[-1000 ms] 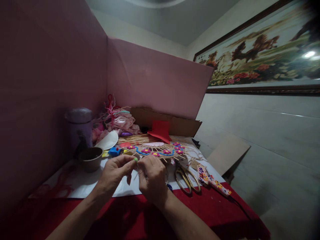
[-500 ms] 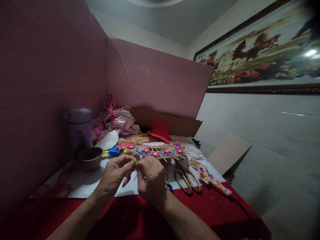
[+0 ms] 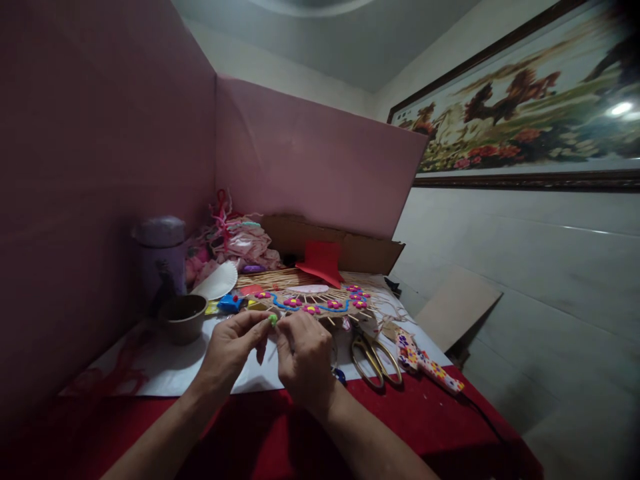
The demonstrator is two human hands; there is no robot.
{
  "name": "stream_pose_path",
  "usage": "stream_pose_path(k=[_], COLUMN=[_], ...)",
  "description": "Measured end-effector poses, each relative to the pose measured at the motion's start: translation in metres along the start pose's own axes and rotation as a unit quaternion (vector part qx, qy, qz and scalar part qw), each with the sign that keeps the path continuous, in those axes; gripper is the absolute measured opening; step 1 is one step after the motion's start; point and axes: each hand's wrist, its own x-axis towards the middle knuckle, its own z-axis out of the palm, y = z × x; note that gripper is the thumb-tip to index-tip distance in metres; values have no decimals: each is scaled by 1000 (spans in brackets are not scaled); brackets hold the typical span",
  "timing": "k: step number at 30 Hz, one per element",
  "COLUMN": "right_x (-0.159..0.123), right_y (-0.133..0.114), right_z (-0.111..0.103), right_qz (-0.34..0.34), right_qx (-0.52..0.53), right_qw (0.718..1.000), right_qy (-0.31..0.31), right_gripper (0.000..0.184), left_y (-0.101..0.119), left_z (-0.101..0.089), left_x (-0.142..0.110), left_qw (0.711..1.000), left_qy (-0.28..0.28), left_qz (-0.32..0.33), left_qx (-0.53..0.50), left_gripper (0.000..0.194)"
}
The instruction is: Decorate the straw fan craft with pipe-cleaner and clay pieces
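A small lump of bright green clay-like material [image 3: 273, 321] sits between the thumb and index finger of my left hand [image 3: 231, 347]. Right beside it, my right hand [image 3: 305, 360] is curled with thumb and fingers pinched; what it grips is hidden by its own fingers. Just beyond both hands lies a fan-shaped cardboard piece [image 3: 320, 308] edged with thin sticks. Pink flowers with yellow centres and a wavy blue line decorate it. To the right of my right hand rest gold-handled scissors [image 3: 375, 360].
A floral-patterned glue gun [image 3: 427, 367] with a black cord lies at the right. On the left stand a bowl [image 3: 183, 317], a purple lidded container [image 3: 160, 260] and a white paper plate [image 3: 217, 281]. Behind are bundled sticks [image 3: 270, 277], red paper [image 3: 321, 260] and pink crumpled material [image 3: 245, 243].
More of the green lump shows between my hands now. Both hands have shifted very slightly; the things on the table stay in place.
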Motion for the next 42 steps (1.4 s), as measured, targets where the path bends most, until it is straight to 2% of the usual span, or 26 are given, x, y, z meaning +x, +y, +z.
stream_pose_path(k=[5,10,14,19,22,27,30,34,42], right_x=[-1,0,1,0,-1,-1,-1,0,-1], right_y=[0,2,5,10,11,9,7,7,12], right_z=[0,0,2,5,7,6,4,4,8], right_qz=[-5,-4,11,-3,-19,-33,-29,-21,-57], right_qx=[-1,44,54,30,4,-18,-24,-11,58], right_qw=[1000,999,998,999,1000,999,999,1000,996], right_qy=[-7,-16,-7,-13,-19,-29,-25,-15,-20], right_gripper=[13,13,12,16,17,15,15,16,23], left_y=[5,2,3,6,4,1,2,1,0], left_z=[2,-2,-4,-7,-8,-7,-6,-7,-13], left_x=[-2,0,1,3,3,2,1,2,5], left_qw=[1000,999,999,996,997,999,999,1000,996], left_qy=[6,-8,-36,-61,-47,13,22,-4,-65], left_qz=[0,10,5,-3,-14,-21,-22,-23,-51], left_qx=[21,29,38,60,65,29,16,1,-37], left_gripper=[21,25,26,27,26,23,23,22,24])
